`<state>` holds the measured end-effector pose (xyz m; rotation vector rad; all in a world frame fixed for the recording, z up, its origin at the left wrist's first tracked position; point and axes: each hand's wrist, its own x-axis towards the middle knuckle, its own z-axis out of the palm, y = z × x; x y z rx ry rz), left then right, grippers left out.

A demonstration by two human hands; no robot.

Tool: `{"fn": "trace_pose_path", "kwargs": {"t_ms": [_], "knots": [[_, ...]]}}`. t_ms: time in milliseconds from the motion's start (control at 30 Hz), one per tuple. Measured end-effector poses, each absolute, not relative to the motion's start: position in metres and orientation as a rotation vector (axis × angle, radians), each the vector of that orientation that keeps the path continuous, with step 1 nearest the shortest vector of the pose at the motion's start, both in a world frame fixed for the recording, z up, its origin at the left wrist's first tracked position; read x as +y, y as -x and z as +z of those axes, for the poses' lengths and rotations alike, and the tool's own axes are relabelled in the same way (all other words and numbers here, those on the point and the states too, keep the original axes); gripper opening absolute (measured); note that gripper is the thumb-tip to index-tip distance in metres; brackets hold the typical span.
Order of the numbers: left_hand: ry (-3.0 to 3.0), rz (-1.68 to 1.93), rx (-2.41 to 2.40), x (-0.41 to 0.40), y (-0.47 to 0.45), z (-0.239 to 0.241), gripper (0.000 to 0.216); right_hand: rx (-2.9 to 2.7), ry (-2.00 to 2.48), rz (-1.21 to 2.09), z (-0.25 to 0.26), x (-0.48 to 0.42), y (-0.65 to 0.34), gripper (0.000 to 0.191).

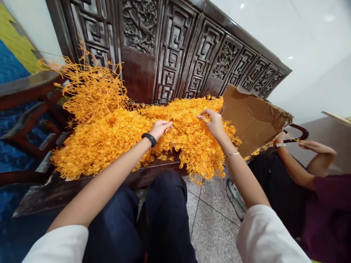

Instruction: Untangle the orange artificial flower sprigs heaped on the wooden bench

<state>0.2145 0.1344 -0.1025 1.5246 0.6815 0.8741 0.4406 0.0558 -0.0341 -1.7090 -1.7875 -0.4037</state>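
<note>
A big heap of orange plastic flower sprigs (pixel 109 131) spreads over a dark wooden bench, with thin bare stems sticking up at its left end. My left hand (pixel 161 128), wearing a black wristband, is at the middle of the heap with thumb and fingers pinched together. Whatever lies between those fingertips is too small to make out against the orange. To its right, my right hand (pixel 212 119), with a silver bangle at the wrist, is held over the heap. Its fingers are curled in a pinch on what looks like an orange sprig.
Behind the heap rises the bench's carved wooden back (pixel 139 73). An open cardboard box (pixel 246 117) lies at its right end. Beyond it, another person's hands (pixel 318 147) hold a thin orange piece. A pale device with a black cable (pixel 236 191) is on the tiled floor (pixel 208 226).
</note>
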Motion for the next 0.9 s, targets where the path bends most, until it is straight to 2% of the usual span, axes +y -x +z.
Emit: {"fn": "trace_pose_path", "kwargs": {"t_ms": [167,267,367,500,567,733,900], "knots": [[-1.405,0.928,0.695,0.132,-0.210,-0.084,0.028,-1.927,1.835,-0.538,-0.043,0.035,-0.402,0.033],[-1.393,0.920,0.679,0.125,-0.213,-0.072,0.024,-2.108,1.765,-0.542,-0.060,0.021,-0.362,0.039],[-1.410,0.916,0.673,0.121,-0.213,-0.059,0.024,-2.218,1.700,-0.476,-0.085,0.015,-0.334,0.051],[-1.437,0.946,0.684,0.122,-0.201,-0.039,0.025,-2.222,1.833,-0.503,-0.107,0.022,-0.334,0.066],[-1.464,0.997,0.679,0.125,-0.192,-0.024,0.024,-2.155,1.915,-0.526,-0.110,0.028,-0.344,0.061],[-1.553,1.267,0.690,0.135,-0.171,0.009,0.027,-1.994,1.988,-0.478,-0.109,0.034,-0.360,0.035],[-1.576,1.286,0.719,0.154,-0.154,0.021,0.026,-2.017,1.992,-0.425,-0.111,0.034,-0.355,0.039]]}}
